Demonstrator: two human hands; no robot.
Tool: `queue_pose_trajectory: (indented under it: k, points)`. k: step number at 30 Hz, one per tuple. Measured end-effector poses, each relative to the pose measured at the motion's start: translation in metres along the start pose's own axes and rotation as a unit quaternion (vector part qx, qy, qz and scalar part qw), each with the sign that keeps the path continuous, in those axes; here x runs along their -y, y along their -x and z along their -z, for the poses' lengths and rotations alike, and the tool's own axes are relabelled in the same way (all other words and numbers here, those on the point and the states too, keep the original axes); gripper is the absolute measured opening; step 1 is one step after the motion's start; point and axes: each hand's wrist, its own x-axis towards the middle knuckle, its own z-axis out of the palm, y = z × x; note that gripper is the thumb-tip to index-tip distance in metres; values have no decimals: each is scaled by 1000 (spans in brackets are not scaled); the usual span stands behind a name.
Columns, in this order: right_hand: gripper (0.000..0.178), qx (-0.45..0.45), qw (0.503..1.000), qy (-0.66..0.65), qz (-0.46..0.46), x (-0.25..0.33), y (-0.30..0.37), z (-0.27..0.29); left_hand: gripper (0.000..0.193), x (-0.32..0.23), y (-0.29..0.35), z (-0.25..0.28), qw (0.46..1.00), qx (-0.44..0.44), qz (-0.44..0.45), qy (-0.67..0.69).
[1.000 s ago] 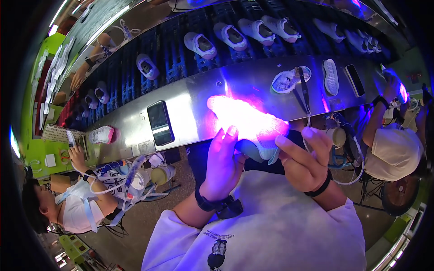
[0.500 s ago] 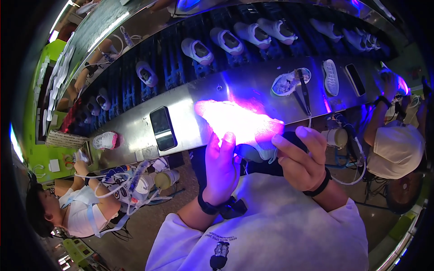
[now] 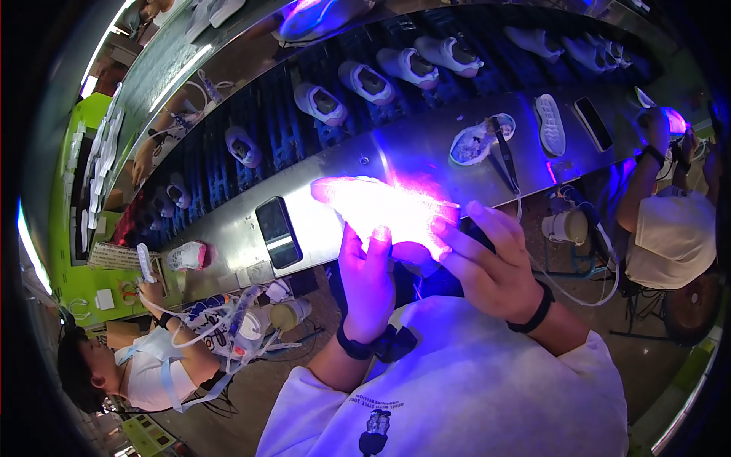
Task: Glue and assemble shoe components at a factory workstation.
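A shoe, glaring white and pink under strong light, is held up in front of me over the near edge of the metal table. Its surface detail is washed out by the glare. My left hand grips it from below, the thumb lying against its near side and the other fingers partly hidden. At the shoe's right end, my right hand has its fingertips closed on the edge. Both wrists wear dark bands.
Shoes stand on a dark blue slatted conveyor beyond the metal table. On the table lie two phones, a white sole, a brush across a glue-smeared tray, and another shoe. Co-workers sit left and right; pots and hoses hang nearby.
My right fingers have come in from beside the shoe onto its right end. The shoe has tilted slightly, still in my left hand. The co-worker at left now holds up a white sole.
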Motion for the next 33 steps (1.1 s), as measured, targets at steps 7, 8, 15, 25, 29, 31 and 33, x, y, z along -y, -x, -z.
queue_pose_trajectory:
  k: [7, 8, 15, 25, 29, 31, 33]
  points:
    - [36, -50, 965, -221, -133, -15, 15, 25, 57, -5, -19, 24, 997, 54, 45, 42]
    - [36, -58, 964, -218, -139, -19, 10, 21, 61, -6, -19, 30, 995, 82, 49, 19]
    - [30, -3, 798, -557, -229, -22, 5, -2, 78, -10, -14, 25, 987, 146, 39, -53]
    - [22, 11, 750, -594, -290, -35, 31, 5, 75, 3, -22, 1, 987, 140, 29, -72]
    - [24, -22, 790, -527, -311, -75, 38, -4, 53, 4, -29, 0, 994, 103, 39, 13]
    - [30, -88, 848, -360, -380, -103, 46, -12, 47, 3, -34, 10, 988, 83, 77, 104]
    - [38, -78, 881, -187, -428, -150, 71, -30, 34, -12, -37, 5, 974, 35, 136, 176]
